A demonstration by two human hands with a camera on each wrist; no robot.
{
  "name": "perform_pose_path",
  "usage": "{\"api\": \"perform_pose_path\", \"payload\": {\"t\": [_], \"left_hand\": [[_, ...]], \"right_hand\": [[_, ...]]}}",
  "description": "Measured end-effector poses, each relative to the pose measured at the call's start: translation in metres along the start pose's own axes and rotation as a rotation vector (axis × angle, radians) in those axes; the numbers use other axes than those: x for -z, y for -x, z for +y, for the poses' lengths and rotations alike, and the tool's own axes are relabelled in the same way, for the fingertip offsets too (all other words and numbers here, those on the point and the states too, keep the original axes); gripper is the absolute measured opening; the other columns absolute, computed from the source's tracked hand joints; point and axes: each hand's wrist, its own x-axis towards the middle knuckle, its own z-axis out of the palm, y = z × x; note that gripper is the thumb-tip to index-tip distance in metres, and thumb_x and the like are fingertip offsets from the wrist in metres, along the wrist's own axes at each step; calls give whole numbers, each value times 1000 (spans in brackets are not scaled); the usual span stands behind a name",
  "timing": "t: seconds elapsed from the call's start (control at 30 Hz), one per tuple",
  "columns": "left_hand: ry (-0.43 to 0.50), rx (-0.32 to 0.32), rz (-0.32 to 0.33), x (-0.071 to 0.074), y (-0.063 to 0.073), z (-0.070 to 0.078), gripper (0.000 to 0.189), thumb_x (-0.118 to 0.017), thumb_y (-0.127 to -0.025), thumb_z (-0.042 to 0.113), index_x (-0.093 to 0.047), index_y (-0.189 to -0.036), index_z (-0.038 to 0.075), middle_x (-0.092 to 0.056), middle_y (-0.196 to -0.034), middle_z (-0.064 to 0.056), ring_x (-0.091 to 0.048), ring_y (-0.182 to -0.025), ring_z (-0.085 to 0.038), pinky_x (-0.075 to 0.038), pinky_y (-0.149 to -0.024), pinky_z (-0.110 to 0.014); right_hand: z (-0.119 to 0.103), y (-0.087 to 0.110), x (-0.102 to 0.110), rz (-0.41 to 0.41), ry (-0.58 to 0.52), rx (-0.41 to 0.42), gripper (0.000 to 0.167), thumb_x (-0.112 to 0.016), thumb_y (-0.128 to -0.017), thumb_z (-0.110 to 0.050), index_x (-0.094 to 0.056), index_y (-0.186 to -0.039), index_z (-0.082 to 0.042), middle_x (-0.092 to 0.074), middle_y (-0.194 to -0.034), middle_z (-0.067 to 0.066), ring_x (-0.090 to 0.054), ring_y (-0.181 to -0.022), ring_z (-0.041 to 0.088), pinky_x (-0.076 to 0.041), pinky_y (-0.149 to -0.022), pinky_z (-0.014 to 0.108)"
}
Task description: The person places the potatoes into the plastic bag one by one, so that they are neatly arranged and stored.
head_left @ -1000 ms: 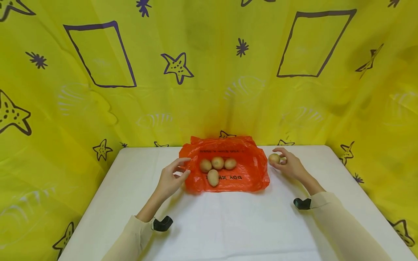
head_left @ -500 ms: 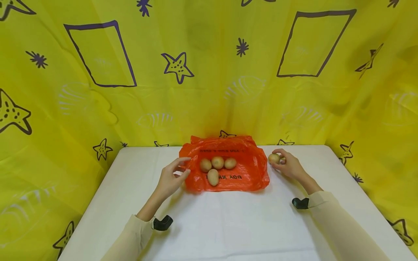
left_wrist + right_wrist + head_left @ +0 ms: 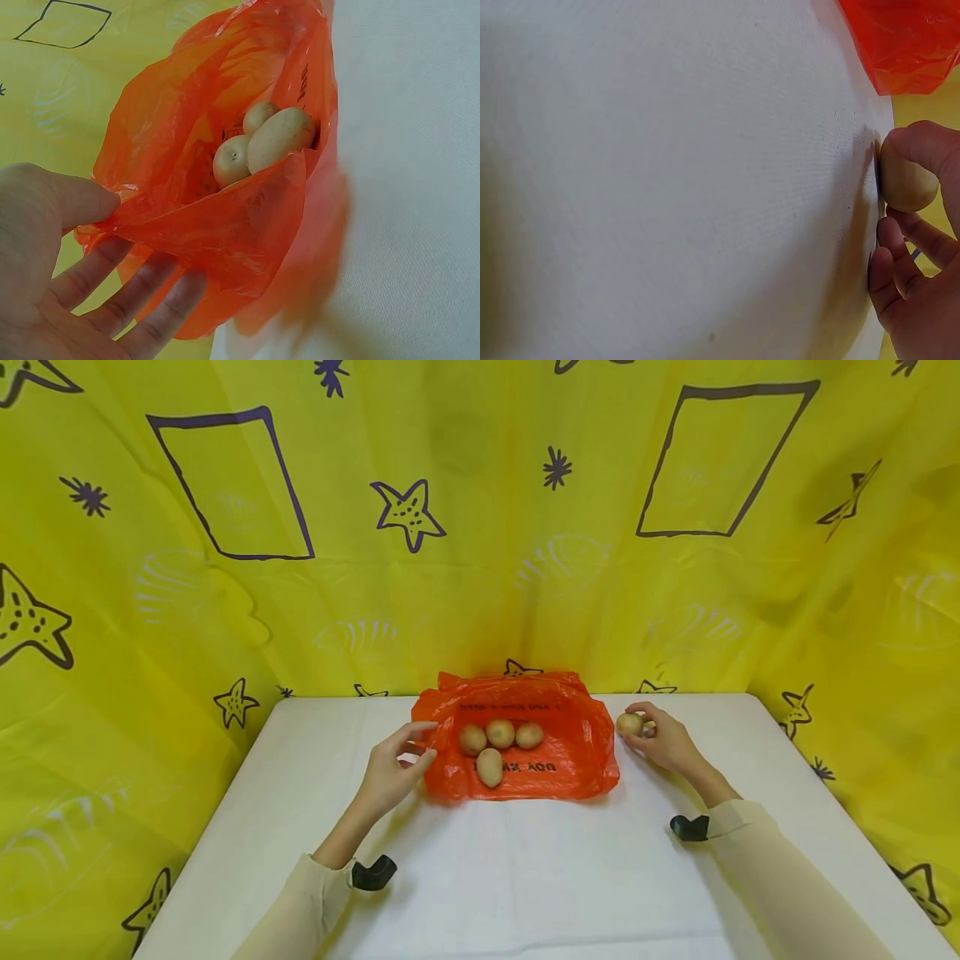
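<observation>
A red plastic bag lies on its side on the table, its mouth facing me. Several small tan potatoes rest inside it, one nearer the mouth than the others. My left hand pinches the bag's left edge, thumb on the inside and fingers behind the thin film, as the left wrist view shows. To the right of the bag, my right hand holds another potato between thumb and fingers. That potato is at the table surface; its far side is hidden by the fingers.
A white cloth covers the table. Yellow curtains with drawn stars and shapes hang behind it and along both sides. A black wrist device sits at the left cuff, another at the right cuff.
The right forearm has shifted very slightly left. Both hands keep their holds, and the bag and potatoes stay in place.
</observation>
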Motion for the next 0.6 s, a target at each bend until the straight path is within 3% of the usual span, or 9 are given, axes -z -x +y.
{"api": "perform_pose_path", "payload": {"t": [0.4, 0.6], "left_hand": [[-2, 5, -4, 1, 0, 1, 33, -69, -92, -8, -66, -125, -5, -69, -102, -25, -68, -89, -44, -56, -68, -25], [1, -3, -6, 0, 0, 2, 33, -69, -91, -9, -65, -124, -6, -68, -102, -26, -68, -88, -44, -56, -67, -23]], "right_hand": [[-2, 0, 0, -8, -17, -22, 49, -74, -96, -17, -52, -138, -8, -59, -126, 26, -57, -101, 38, -52, -91, 52], [-1, 1, 0, 2, -12, -22, 48, -75, -95, -18, -54, -137, -8, -61, -121, 24, -57, -98, 35, -51, -85, 43]]}}
